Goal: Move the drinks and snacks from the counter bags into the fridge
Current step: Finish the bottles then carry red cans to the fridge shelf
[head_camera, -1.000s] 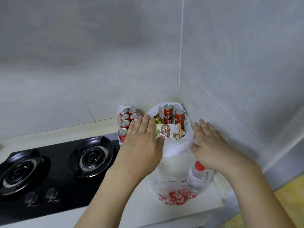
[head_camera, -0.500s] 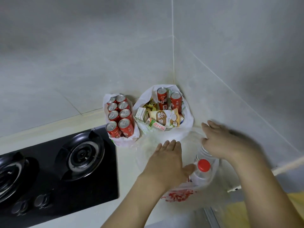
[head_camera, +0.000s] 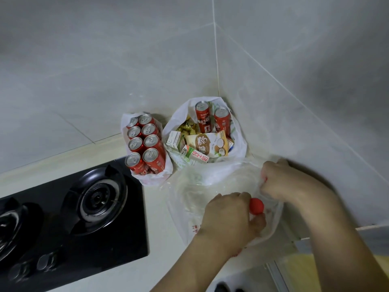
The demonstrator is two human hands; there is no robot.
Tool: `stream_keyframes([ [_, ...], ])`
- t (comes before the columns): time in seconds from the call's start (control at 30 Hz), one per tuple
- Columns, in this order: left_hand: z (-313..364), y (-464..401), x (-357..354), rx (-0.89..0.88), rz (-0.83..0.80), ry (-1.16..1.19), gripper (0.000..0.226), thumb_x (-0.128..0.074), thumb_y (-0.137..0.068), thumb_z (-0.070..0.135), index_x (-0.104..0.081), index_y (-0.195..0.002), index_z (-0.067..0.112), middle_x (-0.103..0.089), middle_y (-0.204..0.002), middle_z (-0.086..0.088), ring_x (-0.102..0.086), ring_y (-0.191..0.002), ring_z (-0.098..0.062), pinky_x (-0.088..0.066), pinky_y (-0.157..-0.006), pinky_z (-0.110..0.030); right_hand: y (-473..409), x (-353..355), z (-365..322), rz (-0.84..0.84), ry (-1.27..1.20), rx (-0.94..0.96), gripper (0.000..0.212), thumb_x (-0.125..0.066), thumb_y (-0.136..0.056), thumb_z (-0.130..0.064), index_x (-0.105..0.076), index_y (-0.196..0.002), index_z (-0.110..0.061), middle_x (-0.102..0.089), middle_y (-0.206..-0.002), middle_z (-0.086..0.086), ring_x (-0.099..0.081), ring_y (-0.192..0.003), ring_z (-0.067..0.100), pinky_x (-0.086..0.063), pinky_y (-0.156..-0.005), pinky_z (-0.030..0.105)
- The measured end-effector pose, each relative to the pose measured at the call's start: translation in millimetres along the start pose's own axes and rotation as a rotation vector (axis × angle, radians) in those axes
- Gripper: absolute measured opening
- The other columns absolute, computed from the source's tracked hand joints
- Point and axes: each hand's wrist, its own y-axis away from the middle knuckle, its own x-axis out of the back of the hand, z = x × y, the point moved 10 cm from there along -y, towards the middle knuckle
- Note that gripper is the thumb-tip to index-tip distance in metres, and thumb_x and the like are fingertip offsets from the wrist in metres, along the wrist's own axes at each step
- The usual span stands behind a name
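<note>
Three plastic bags stand in the counter corner. The left bag (head_camera: 147, 178) holds several red cans (head_camera: 145, 146). The back bag (head_camera: 237, 150) holds two tall red cans (head_camera: 203, 116), milk cartons and a coconut snack packet (head_camera: 207, 145). In the near clear bag (head_camera: 189, 199) stands a water bottle with a red cap (head_camera: 256, 205). My left hand (head_camera: 229, 218) grips that bottle just below its cap. My right hand (head_camera: 282, 182) pinches the clear bag's rim at the right, fingers curled.
A black gas hob (head_camera: 69, 218) with two burners and front knobs fills the counter's left side. Grey tiled walls meet in the corner behind the bags. The counter's front edge (head_camera: 280, 268) runs at lower right, with yellow floor below.
Both hands came back from the far bags to the near clear bag. My left hand closed round the bottle; my right hand took hold of the bag's rim.
</note>
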Motion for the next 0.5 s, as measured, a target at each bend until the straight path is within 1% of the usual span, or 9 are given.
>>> stream_keyframes([
  [0.07, -10.9, -2.1, 3.6, 0.045, 0.025, 0.037, 0.031, -0.047, -0.092, 0.051, -0.048, -0.085, 0.021, -0.058, -0.077, 0.003, -0.057, -0.071, -0.023, -0.041, -0.063, -0.028, 0.1, 1.3, -1.6, 0.004, -0.002, 0.001, 0.033, -0.050, -0.091, -0.016, -0.050, -0.124, -0.014, -0.043, -0.126, 0.013, -0.053, -0.103, 0.028, -0.047, -0.087, 0.033],
  [0.17, -33.7, -3.8, 7.1, 0.133, 0.050, 0.093, 0.032, -0.045, -0.092, 0.054, -0.046, -0.085, 0.023, -0.050, -0.067, 0.006, -0.052, -0.063, -0.018, -0.036, -0.055, -0.028, 0.2, 3.6, -4.3, 0.028, -0.013, 0.012, 0.034, -0.052, -0.090, -0.017, -0.051, -0.124, -0.014, -0.043, -0.126, 0.014, -0.053, -0.106, 0.029, -0.048, -0.090, 0.033],
  [0.23, -51.2, -4.0, 5.7, 0.212, 0.049, 0.145, 0.033, -0.045, -0.090, 0.057, -0.048, -0.086, 0.024, -0.053, -0.067, 0.005, -0.054, -0.064, -0.018, -0.037, -0.054, -0.028, -1.5, 4.7, -4.8, 0.059, -0.023, 0.023, 0.034, -0.053, -0.089, -0.022, -0.052, -0.122, -0.015, -0.043, -0.124, 0.012, -0.052, -0.108, 0.031, -0.047, -0.094, 0.036],
  [0.3, -67.7, -3.9, 1.8, 0.290, 0.041, 0.202, 0.034, -0.046, -0.090, 0.058, -0.051, -0.089, 0.025, -0.059, -0.072, 0.004, -0.057, -0.068, -0.019, -0.042, -0.057, -0.031, -3.2, 8.3, -6.3, 0.112, -0.022, 0.045, 0.032, -0.056, -0.086, -0.029, -0.054, -0.116, -0.017, -0.043, -0.114, 0.007, -0.052, -0.105, 0.030, -0.048, -0.093, 0.038],
  [0.37, -80.2, -3.4, -2.7, 0.344, 0.036, 0.248, 0.034, -0.047, -0.091, 0.058, -0.052, -0.091, 0.025, -0.064, -0.080, 0.003, -0.060, -0.072, -0.019, -0.048, -0.062, -0.032, -4.2, 14.3, -12.9, 0.174, -0.038, 0.097, 0.023, -0.058, -0.083, -0.033, -0.057, -0.102, -0.019, -0.044, -0.102, 0.004, -0.053, -0.094, 0.026, -0.050, -0.086, 0.037],
  [0.4, -84.7, -3.0, -4.7, 0.362, 0.036, 0.278, 0.032, -0.048, -0.092, 0.057, -0.052, -0.091, 0.025, -0.065, -0.083, 0.004, -0.061, -0.073, -0.019, -0.049, -0.063, -0.033, -4.3, 16.8, -17.2, 0.195, -0.048, 0.120, 0.017, -0.058, -0.081, -0.033, -0.056, -0.090, -0.019, -0.046, -0.097, 0.004, -0.054, -0.087, 0.025, -0.050, -0.080, 0.034],
  [0.43, -88.6, -2.4, -6.1, 0.375, 0.039, 0.315, 0.030, -0.049, -0.092, 0.056, -0.051, -0.091, 0.026, -0.067, -0.086, 0.005, -0.062, -0.074, -0.018, -0.048, -0.063, -0.032, -5.7, 17.4, -20.6, 0.209, -0.061, 0.136, 0.015, -0.057, -0.080, -0.033, -0.051, -0.078, -0.019, -0.048, -0.092, 0.005, -0.053, -0.081, 0.024, -0.048, -0.073, 0.032],
  [0.47, -91.9, -1.6, -7.3, 0.386, 0.042, 0.359, 0.027, -0.050, -0.093, 0.054, -0.051, -0.093, 0.028, -0.068, -0.091, 0.008, -0.062, -0.077, -0.017, -0.047, -0.064, -0.030, -7.8, 16.0, -24.4, 0.217, -0.073, 0.153, 0.018, -0.057, -0.079, -0.032, -0.047, -0.071, -0.020, -0.050, -0.088, 0.005, -0.053, -0.077, 0.023, -0.045, -0.068, 0.030],
  [0.5, -94.9, -0.9, -8.9, 0.397, 0.042, 0.408, 0.025, -0.051, -0.094, 0.053, -0.052, -0.098, 0.028, -0.067, -0.097, 0.011, -0.064, -0.081, -0.016, -0.047, -0.065, -0.028, -10.1, 14.1, -27.2, 0.219, -0.088, 0.162, 0.019, -0.056, -0.081, -0.032, -0.047, -0.069, -0.020, -0.052, -0.087, 0.006, -0.054, -0.076, 0.023, -0.043, -0.066, 0.029],
])
